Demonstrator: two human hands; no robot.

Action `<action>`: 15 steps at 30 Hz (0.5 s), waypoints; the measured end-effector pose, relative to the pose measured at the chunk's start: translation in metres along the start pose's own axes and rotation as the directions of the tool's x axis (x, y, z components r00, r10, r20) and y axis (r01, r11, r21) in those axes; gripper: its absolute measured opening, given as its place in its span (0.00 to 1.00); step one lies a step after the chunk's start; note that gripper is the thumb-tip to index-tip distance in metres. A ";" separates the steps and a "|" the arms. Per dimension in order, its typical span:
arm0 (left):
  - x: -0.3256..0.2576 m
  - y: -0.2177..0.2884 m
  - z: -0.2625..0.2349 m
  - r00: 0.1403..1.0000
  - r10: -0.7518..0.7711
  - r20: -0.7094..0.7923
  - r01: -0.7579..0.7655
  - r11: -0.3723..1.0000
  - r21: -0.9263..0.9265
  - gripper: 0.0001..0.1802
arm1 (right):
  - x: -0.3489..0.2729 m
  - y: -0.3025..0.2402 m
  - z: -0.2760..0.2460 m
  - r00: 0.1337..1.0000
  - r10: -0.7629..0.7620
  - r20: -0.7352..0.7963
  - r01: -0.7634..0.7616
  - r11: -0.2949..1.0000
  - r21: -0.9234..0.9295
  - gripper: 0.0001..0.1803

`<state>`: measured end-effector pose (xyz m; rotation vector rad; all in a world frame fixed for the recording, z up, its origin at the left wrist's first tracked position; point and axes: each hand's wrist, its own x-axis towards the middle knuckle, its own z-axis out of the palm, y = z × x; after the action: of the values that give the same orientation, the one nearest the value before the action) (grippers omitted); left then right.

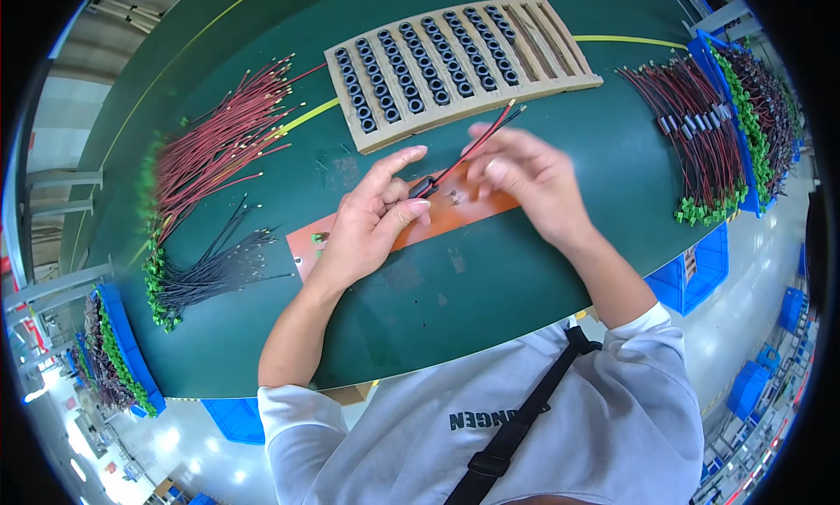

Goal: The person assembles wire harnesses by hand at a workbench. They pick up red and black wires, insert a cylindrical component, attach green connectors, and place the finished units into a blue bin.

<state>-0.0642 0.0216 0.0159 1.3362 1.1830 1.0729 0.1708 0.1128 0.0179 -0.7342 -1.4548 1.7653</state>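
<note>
My left hand [372, 212] pinches a small black ring core [423, 188] between thumb and fingers, with a red and a black wire [481, 136] running through it. My right hand [525, 174] grips those wires just past the core, and their bare ends point up toward the tray. Both hands hover over an orange board [455, 212] lying on the green table [525, 277]. Behind the hands lies a tan slotted tray [560, 59] with rows of several black ring cores [411, 63].
A fan of red wires with green plugs [219, 142] and a bundle of black wires [214, 264] lie at the left. Finished red-and-black wire sets [700, 137] are piled at the right beside a blue bin [761, 102]. Another blue bin [122, 356] sits at the lower left.
</note>
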 end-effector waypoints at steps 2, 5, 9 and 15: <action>0.005 0.013 0.001 1.000 0.000 -0.012 0.002 0.985 0.173 0.33 | -0.009 -0.003 0.012 0.995 -0.011 0.103 0.016 0.999 -0.042 0.20; -0.008 0.033 0.010 0.996 0.004 -0.093 0.022 0.960 0.279 0.34 | -0.004 0.012 0.039 0.984 -0.125 0.126 0.118 0.991 0.055 0.16; -0.019 0.064 0.023 0.944 0.250 -0.215 -0.100 0.838 0.536 0.37 | 0.002 0.013 0.047 0.989 -0.125 0.075 0.119 0.990 0.080 0.18; -0.045 0.070 0.014 0.424 0.848 0.317 -0.608 0.007 0.794 0.23 | -0.005 -0.074 -0.048 0.887 -0.280 -0.368 0.372 0.905 0.208 0.21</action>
<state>-0.0494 -0.0252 0.0840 2.9946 1.1913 1.4942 0.2252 0.1434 0.0808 -0.5639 -1.0134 1.4569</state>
